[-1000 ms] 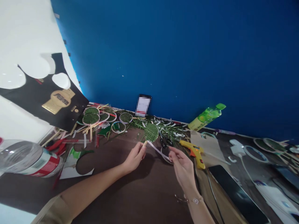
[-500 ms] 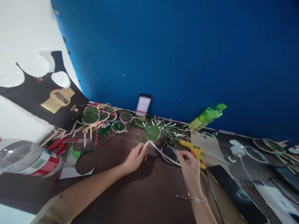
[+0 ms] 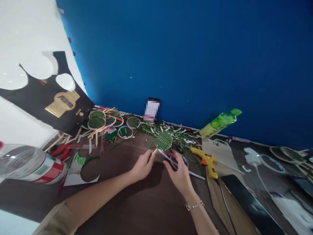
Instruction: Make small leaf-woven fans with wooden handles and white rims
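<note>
My left hand [image 3: 144, 165] is closed on the wooden stick handle of a small round fan with a woven green face [image 3: 163, 141], held at mid-table. From the base of that face a pale lilac strip [image 3: 197, 175] runs down to the right, passing behind my right hand [image 3: 179, 173]. The thumb and fingers of that hand are apart, close to the strip; whether they touch it I cannot tell. Behind the right hand are black-handled scissors [image 3: 178, 148] and a ring [image 3: 185, 161], both partly hidden.
A yellow glue gun [image 3: 207, 160] and a dark phone [image 3: 251, 202] lie to the right. A green bottle [image 3: 221, 123] leans on the blue wall. Several round fans [image 3: 96, 122] and green cuttings [image 3: 146, 129] line the back. A large clear bottle [image 3: 31, 163] lies at left.
My right hand has let go of the strip's far end and moved left, nearer the fan, with its fingers spreading. The left hand still holds the handle; the fan's face is turned more toward me.
</note>
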The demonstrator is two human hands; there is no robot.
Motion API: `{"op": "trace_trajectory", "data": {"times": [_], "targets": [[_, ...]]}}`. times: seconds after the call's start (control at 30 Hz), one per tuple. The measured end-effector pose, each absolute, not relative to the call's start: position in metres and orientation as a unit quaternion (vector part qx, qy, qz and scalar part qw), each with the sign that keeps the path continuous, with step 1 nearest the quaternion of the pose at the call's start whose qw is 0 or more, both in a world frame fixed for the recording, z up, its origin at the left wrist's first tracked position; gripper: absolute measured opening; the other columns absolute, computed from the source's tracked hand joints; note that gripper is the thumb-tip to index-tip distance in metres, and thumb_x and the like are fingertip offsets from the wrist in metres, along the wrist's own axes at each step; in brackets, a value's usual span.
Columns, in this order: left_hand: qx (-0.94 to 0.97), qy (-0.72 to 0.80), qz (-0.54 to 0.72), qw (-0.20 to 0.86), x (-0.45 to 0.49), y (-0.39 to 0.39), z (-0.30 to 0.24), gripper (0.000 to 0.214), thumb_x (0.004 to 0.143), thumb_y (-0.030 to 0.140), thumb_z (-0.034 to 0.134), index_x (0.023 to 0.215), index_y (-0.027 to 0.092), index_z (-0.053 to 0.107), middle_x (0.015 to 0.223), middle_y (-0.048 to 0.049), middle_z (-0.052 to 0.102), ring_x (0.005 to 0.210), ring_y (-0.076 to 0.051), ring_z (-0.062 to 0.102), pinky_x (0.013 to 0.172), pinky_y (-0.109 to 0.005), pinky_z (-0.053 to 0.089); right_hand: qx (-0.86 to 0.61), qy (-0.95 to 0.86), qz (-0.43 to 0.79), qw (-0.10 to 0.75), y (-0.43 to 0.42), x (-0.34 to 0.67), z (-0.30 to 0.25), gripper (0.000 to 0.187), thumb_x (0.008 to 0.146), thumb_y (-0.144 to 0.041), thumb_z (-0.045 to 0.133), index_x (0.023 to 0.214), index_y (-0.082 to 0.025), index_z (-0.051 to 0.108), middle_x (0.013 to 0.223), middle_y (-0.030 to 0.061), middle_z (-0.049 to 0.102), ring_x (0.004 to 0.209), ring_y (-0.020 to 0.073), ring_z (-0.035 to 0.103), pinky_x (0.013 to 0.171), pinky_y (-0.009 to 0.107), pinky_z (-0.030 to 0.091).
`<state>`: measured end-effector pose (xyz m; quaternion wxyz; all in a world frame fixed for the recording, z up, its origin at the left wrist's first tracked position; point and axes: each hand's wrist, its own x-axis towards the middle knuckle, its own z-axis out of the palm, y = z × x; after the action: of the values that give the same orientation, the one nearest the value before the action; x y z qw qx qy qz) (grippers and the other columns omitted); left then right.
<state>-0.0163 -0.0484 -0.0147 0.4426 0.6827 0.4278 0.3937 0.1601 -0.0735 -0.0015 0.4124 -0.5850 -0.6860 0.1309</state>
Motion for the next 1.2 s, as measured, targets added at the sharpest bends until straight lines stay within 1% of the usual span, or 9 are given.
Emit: {"op": "trace_trajectory", "data": {"times": [0.07, 0.13, 0.3, 0.43, 0.57, 0.67, 0.87, 1.03, 1.2], "targets": [[0.697, 0.428, 0.391, 0.422, -0.017, -0.049, -0.012, 0.031, 0.091, 0.039, 0.029, 0.093, 0.017, 0.051, 0.064, 0.002, 0.049, 0.059, -0.012, 0.046, 0.058, -0.022, 0.033, -0.574, -0.703, 0.147, 0.394, -0.074, 0.156, 0.0, 0.021, 0.083, -0.031, 0.052, 0.1, -0.02, 0.057, 0.085, 0.0047, 0.066, 0.078, 0.0178, 0.062, 0.072, 0.03, 0.048], [0.709, 0.426, 0.393, 0.402, -0.018, -0.049, -0.009, 0.03, 0.091, 0.038, 0.029, 0.096, 0.017, 0.051, 0.069, 0.0001, 0.052, 0.062, -0.013, 0.049, 0.061, -0.023, 0.035, -0.554, -0.727, 0.101, 0.392, -0.076, 0.156, 0.003, 0.015, 0.085, -0.027, 0.049, 0.091, -0.021, 0.062, 0.08, 0.0036, 0.067, 0.073, 0.0163, 0.062, 0.069, 0.028, 0.047], [0.735, 0.409, 0.385, 0.38, -0.018, -0.05, -0.006, 0.03, 0.092, 0.035, 0.027, 0.098, 0.018, 0.051, 0.076, -0.0036, 0.056, 0.068, -0.015, 0.052, 0.065, -0.025, 0.037, -0.542, -0.753, -0.093, 0.362, -0.082, 0.167, 0.006, 0.02, 0.083, -0.022, 0.053, 0.099, -0.022, 0.065, 0.081, 0.0051, 0.067, 0.073, 0.0163, 0.06, 0.074, 0.03, 0.044], [0.742, 0.419, 0.37, 0.37, -0.017, -0.05, -0.009, 0.025, 0.092, 0.032, 0.027, 0.091, 0.018, 0.049, 0.068, -0.0015, 0.052, 0.061, -0.014, 0.049, 0.061, -0.025, 0.036, -0.533, -0.763, -0.171, 0.323, -0.086, 0.164, 0.01, 0.018, 0.082, -0.022, 0.056, 0.097, -0.022, 0.067, 0.076, 0.0044, 0.067, 0.066, 0.014, 0.057, 0.068, 0.028, 0.04], [0.756, 0.421, 0.342, 0.366, -0.018, -0.05, -0.014, 0.017, 0.09, 0.024, 0.028, 0.085, 0.02, 0.044, 0.067, -0.0012, 0.05, 0.062, -0.014, 0.05, 0.062, -0.026, 0.036, -0.53, -0.766, -0.241, 0.273, -0.089, 0.159, 0.016, 0.017, 0.081, -0.021, 0.058, 0.094, -0.024, 0.068, 0.075, 0.0027, 0.068, 0.063, 0.0128, 0.054, 0.061, 0.028, 0.034], [0.761, 0.43, 0.326, 0.361, -0.017, -0.05, -0.015, 0.015, 0.09, 0.023, 0.029, 0.086, 0.02, 0.042, 0.066, -0.0009, 0.049, 0.06, -0.014, 0.05, 0.06, -0.026, 0.035, -0.533, -0.76, -0.258, 0.27, -0.09, 0.158, 0.016, 0.017, 0.08, -0.02, 0.059, 0.094, -0.024, 0.068, 0.074, 0.0023, 0.068, 0.063, 0.0129, 0.054, 0.062, 0.029, 0.034], [0.745, 0.423, 0.339, 0.389, -0.016, -0.051, -0.012, 0.02, 0.091, 0.033, 0.028, 0.093, 0.02, 0.043, 0.065, 0.0006, 0.047, 0.057, -0.013, 0.049, 0.057, -0.023, 0.032, -0.545, -0.749, -0.245, 0.285, -0.089, 0.156, 0.012, 0.015, 0.08, -0.023, 0.058, 0.092, -0.024, 0.068, 0.072, 0.0028, 0.067, 0.06, 0.0124, 0.053, 0.061, 0.028, 0.033], [0.753, 0.438, 0.331, 0.362, -0.017, -0.052, -0.008, 0.026, 0.092, 0.036, 0.027, 0.095, 0.019, 0.048, 0.063, 0.0001, 0.05, 0.055, -0.014, 0.051, 0.056, -0.022, 0.033, -0.548, -0.744, -0.254, 0.286, -0.09, 0.153, 0.013, 0.015, 0.08, -0.023, 0.059, 0.091, -0.023, 0.069, 0.072, 0.003, 0.068, 0.059, 0.0125, 0.052, 0.06, 0.028, 0.033], [0.754, 0.464, 0.324, 0.332, -0.016, -0.053, -0.008, 0.03, 0.092, 0.038, 0.027, 0.091, 0.02, 0.051, 0.059, 0.0001, 0.05, 0.05, -0.013, 0.05, 0.052, -0.022, 0.031, -0.543, -0.746, -0.236, 0.306, -0.093, 0.151, 0.012, 0.015, 0.079, -0.023, 0.061, 0.09, -0.022, 0.07, 0.07, 0.0032, 0.068, 0.058, 0.0126, 0.052, 0.06, 0.027, 0.034]]}}
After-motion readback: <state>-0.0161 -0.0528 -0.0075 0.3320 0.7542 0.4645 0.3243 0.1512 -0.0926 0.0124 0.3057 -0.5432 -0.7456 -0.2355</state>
